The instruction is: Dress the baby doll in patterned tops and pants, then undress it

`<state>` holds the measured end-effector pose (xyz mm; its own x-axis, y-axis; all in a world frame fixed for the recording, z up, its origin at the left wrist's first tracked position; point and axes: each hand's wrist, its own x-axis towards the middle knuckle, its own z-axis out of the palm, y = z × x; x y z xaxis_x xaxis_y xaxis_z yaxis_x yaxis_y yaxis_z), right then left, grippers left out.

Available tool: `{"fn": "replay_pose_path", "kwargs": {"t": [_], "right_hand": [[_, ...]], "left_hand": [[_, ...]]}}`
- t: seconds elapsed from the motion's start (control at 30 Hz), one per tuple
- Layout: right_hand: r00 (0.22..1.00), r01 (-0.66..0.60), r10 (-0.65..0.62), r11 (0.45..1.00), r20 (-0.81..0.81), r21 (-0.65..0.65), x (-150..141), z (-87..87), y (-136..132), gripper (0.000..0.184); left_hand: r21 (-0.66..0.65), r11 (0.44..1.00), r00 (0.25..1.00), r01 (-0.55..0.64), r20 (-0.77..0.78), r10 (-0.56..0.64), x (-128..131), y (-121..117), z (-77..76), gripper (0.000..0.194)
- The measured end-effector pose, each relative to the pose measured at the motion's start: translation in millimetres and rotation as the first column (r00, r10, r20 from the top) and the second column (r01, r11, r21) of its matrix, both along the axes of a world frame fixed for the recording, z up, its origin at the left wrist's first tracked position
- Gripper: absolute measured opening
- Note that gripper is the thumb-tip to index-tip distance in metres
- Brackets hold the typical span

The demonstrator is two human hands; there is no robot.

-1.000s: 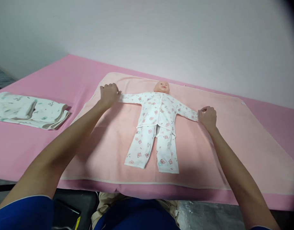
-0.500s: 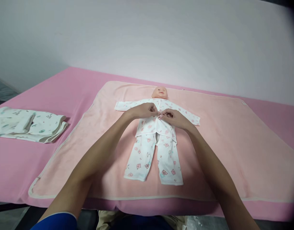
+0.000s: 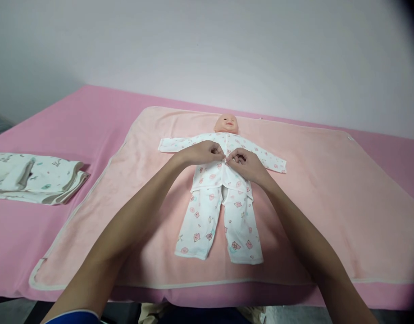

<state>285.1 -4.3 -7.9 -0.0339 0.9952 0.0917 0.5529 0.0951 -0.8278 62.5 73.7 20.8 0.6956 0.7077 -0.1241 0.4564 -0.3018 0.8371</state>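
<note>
A baby doll (image 3: 226, 123) lies on its back, head toward the wall, dressed in a white printed shirt (image 3: 210, 176) and matching trousers (image 3: 198, 225). Both sleeves stretch out sideways. Over the doll's chest, my left hand (image 3: 208, 152) pinches the shirt's front edge from the left. My right hand (image 3: 245, 163) pinches the same front opening from the right, its fingertips almost touching the left ones. Whatever fastener lies between the fingertips is hidden. Below the hands, the shirt fronts part slightly at the hem.
Under the doll spreads a peach blanket (image 3: 328, 202) with pale edging, on a pink-covered table (image 3: 102, 108). A folded printed cloth (image 3: 54, 175) lies at the left. Behind the table rises a plain pale wall (image 3: 210, 54).
My view has shifted a little, so the doll's head sits slightly higher in the frame. Both hands stay pinched at the shirt front, with only slight finger movement.
</note>
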Motion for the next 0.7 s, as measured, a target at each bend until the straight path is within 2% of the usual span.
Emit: {"fn": "replay_pose_path", "kwargs": {"t": [0.1,0.3,0.43,0.57,0.7], "right_hand": [[0.998,0.013,-0.015,0.999,0.059,0.03,0,1.9,-4,0.017],[0.985,-0.12,0.106,0.988,0.136,0.098,8,4.9,-4,0.027],[0.992,-0.079,0.062,0.985,0.11,0.154,17,4.5,1,0.031],[1.0,-0.026,0.026,0.999,0.012,0.033,18,11.1,12,0.037],[0.993,0.113,-0.112,0.993,0.045,-0.022,10,14.7,29,0.036]], "left_hand": [[-0.014,1.0,1.0,0.013,0.028,-0.013,1,2,-2.2,0.019],[-0.033,0.999,0.999,-0.013,0.049,0.015,4,-2,-2.8,0.017],[-0.057,0.997,0.991,-0.052,0.116,0.059,5,-1,-3.3,0.016],[0.035,0.987,0.982,-0.156,0.115,0.151,11,6,-1.8,0.013],[0.112,0.956,0.961,-0.27,0.093,0.261,25,14,-3.9,0.033]]}}
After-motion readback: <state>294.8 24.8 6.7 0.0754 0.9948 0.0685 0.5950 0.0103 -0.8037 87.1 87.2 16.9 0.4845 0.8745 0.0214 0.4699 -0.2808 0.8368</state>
